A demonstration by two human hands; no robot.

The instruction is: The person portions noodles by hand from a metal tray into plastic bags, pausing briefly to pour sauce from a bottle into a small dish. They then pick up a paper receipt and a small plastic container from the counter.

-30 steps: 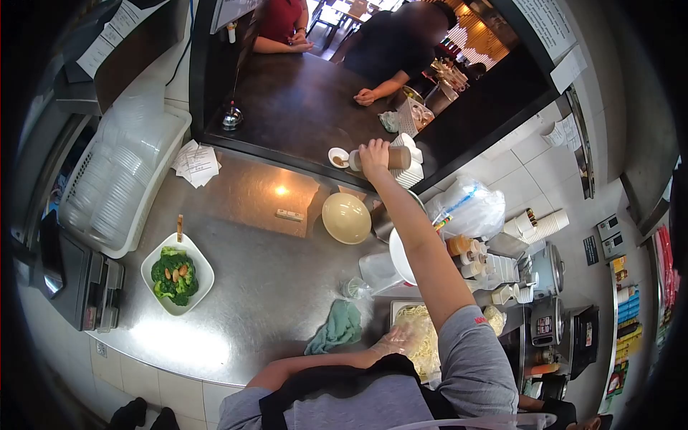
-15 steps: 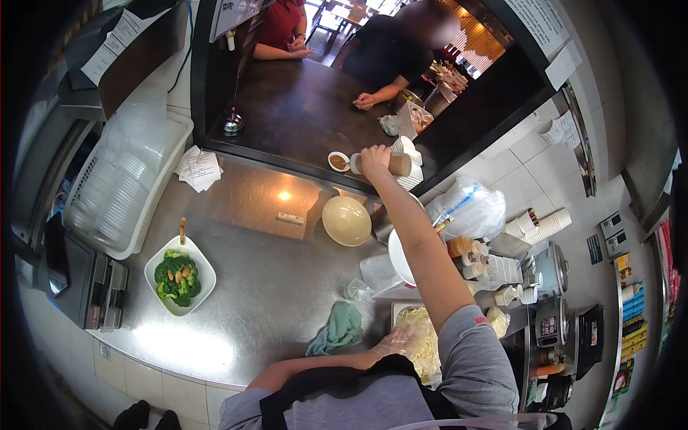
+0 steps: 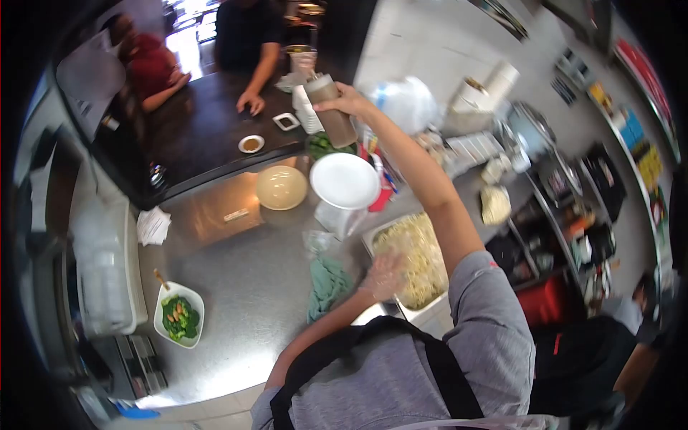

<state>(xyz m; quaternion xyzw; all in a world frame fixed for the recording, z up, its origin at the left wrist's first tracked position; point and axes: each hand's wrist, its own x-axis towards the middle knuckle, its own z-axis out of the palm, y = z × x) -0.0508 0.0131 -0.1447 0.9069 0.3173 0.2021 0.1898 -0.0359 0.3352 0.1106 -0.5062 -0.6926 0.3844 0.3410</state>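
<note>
Raised at the pass counter, my right hand [image 3: 345, 102] is closed on a squeeze bottle [image 3: 336, 123] of brown sauce, above leafy greens beside the white tubs. My left hand [image 3: 387, 274], in a clear glove, is at the left side of a tray of pale noodles [image 3: 417, 258]; its fingers are blurred. A small dish of brown sauce [image 3: 251, 144] and a square dish of dark sauce [image 3: 286, 122] sit on the dark counter. Below them are a beige bowl [image 3: 282, 188] and a round white lid or plate [image 3: 345, 180].
A white bowl of broccoli [image 3: 179, 317] stands at the left, with a green cloth [image 3: 328, 287] near my left forearm. One person's hand [image 3: 251, 102] rests on the dark counter [image 3: 208, 118]. Another person [image 3: 623, 322] is at the lower right.
The view has turned and shifted. My right hand has carried the bottle away from the small brown sauce dish, toward the right. My left hand now shows at the noodle tray's left side.
</note>
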